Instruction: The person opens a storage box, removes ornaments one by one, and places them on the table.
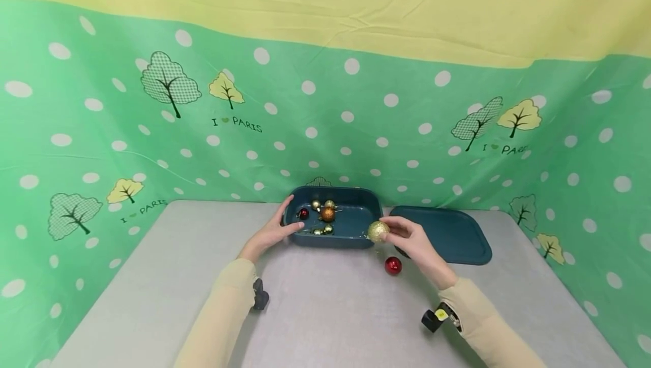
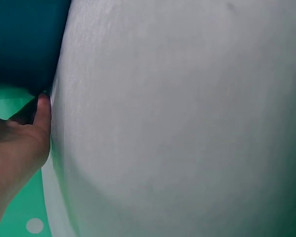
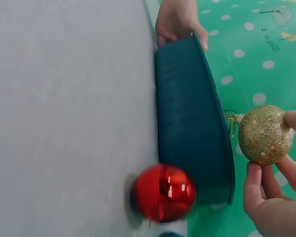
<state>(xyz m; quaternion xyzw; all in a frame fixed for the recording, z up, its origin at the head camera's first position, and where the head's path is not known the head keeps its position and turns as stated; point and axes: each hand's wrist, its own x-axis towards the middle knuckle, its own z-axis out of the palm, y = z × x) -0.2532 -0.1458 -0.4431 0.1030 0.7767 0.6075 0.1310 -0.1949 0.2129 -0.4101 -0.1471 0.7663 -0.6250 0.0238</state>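
Note:
A teal box [image 1: 356, 218] stands at the back of the grey table [image 1: 152, 289], with several small baubles [image 1: 327, 213] in red, gold and orange inside. My left hand [image 1: 289, 216] grips its left end, thumb [image 3: 201, 38] over the rim. My right hand [image 1: 390, 231] pinches a gold glitter bauble [image 1: 378, 231] just over the box's right front corner; in the right wrist view this gold bauble [image 3: 265, 134] hangs above the box rim [image 3: 222, 128]. A shiny red bauble [image 1: 393, 265] lies on the table in front of that corner, close to the box wall [image 3: 187, 123].
The teal lid [image 1: 452, 238] lies flat to the right of the box. A green dotted cloth with trees [image 1: 356, 125] walls in the table at the back and both sides. Small cameras [image 1: 437, 317] sit on both wrists.

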